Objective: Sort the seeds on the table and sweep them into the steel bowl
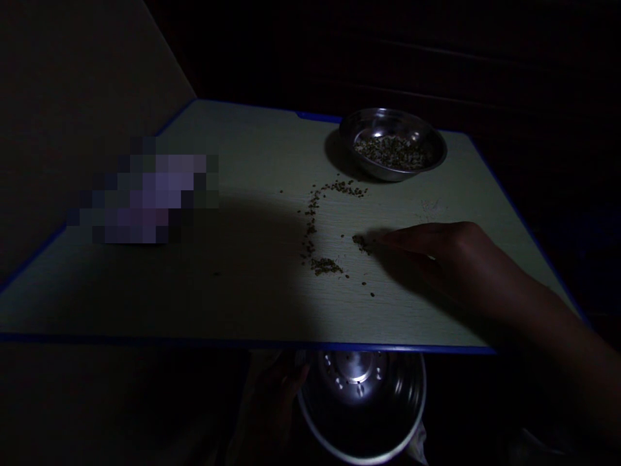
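My right hand [444, 249] reaches in low over the table from the right, its fingers drawn together and the tips down at the tabletop. Just left of those fingertips is a small clump of dark seeds [359, 242]. Whether anything is between the fingers is hidden. More seeds [326, 265] lie in a heap nearby, and a curved line of them [312, 220] runs back across the table. Below the table's front edge, my left hand [276, 388], mostly in darkness, is closed at the left rim of a deep metal bowl [361, 414]. Little shows inside that bowl.
A metal basin [392, 145] with many seeds stands at the back right of the pale table [252, 142], which has a blue edge. A blurred-out pinkish object [158, 194] lies at the left. A wall [87, 71] borders the left side. The room is very dark.
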Available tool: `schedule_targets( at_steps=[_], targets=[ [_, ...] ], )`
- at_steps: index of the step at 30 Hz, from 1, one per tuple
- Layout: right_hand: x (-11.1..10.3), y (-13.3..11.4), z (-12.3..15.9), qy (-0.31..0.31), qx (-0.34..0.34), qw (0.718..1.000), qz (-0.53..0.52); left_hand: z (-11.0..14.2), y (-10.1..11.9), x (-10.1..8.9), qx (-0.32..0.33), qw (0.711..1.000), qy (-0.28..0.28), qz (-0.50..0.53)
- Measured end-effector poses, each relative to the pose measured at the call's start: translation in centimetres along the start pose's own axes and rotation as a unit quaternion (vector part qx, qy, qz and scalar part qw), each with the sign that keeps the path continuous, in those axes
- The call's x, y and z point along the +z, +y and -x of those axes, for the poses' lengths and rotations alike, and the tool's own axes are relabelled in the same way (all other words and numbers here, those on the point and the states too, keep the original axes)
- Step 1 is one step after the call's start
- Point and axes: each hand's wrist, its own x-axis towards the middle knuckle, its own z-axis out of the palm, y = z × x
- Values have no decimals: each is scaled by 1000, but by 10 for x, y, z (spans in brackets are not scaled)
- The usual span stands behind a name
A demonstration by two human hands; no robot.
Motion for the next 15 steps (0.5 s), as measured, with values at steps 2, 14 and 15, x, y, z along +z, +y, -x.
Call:
schedule_targets(
  at_steps=[2,14,15],
  targets=[
    [0,-1,0,-8,3,1000,0,0,-1,0,-4,1000,1,-5],
    [-13,-3,7,-68,-2,996,-58,2,7,2,-8,1000,10,5],
    [-17,-5,7,-72,2,995,-66,3,7,1,-8,1000,13,3]
  ],
)
